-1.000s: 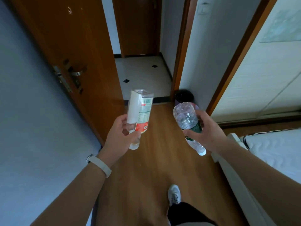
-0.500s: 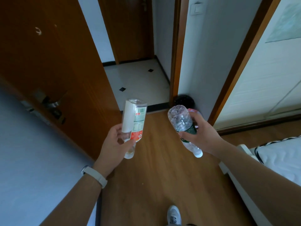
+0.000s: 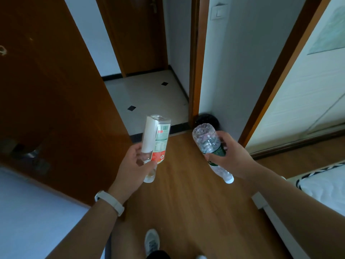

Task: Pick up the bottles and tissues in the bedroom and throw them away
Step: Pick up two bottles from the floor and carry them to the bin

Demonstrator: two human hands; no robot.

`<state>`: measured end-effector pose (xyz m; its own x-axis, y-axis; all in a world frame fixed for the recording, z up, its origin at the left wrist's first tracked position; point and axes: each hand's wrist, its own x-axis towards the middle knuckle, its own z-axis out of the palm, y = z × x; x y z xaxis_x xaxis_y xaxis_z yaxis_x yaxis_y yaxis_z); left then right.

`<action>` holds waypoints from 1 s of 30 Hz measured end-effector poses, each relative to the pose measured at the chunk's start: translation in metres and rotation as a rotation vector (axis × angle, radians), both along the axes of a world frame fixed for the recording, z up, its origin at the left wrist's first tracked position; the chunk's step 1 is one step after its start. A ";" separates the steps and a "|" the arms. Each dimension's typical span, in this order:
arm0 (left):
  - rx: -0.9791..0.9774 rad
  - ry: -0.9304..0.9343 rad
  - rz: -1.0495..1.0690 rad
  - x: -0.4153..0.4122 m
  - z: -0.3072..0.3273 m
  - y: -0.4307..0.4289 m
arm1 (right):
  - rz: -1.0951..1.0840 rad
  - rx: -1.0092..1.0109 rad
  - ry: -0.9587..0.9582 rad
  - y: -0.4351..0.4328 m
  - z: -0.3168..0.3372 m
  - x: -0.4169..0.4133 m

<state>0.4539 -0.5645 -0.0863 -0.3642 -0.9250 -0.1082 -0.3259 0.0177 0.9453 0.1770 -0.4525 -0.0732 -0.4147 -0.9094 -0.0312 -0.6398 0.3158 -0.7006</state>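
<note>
Fingers of the left hand (image 3: 134,164) clamp a labelled bottle (image 3: 157,139), those of the right hand (image 3: 230,157) a clear bottle (image 3: 206,140), both base-up above the floor (image 3: 186,199); black bin (image 3: 206,118) at 1 o'clock, door (image 3: 56,94) at 9, bed (image 3: 326,186) at 4.

No word or number comes clear. The labelled bottle (image 3: 149,139) in the left hand (image 3: 132,165) shows a white, green and red label (image 3: 161,144) with a barcode (image 3: 165,127) and fine print, all too small to read. The ribbed bottle (image 3: 205,139) in the right hand (image 3: 231,156) wears a dark green band (image 3: 217,152), its lettering illegible.
</note>
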 end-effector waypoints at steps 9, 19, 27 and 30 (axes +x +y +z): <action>0.055 0.088 -0.126 -0.009 -0.007 -0.136 | -0.128 0.014 0.018 -0.107 -0.004 0.014; 0.003 0.143 -0.264 -0.022 -0.011 -0.285 | -0.243 -0.077 0.018 -0.224 0.011 0.044; 0.077 0.142 -0.364 -0.071 -0.027 -0.334 | -0.344 -0.030 -0.013 -0.254 -0.007 0.005; 0.087 0.123 -0.389 -0.099 -0.032 -0.352 | -0.379 -0.017 -0.041 -0.269 -0.021 -0.020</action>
<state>0.3550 -0.9165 -0.1182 -0.6996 -0.7054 -0.1140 -0.1950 0.0351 0.9802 0.1574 -0.7212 -0.0941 -0.7207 -0.6920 -0.0413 -0.4509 0.5131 -0.7304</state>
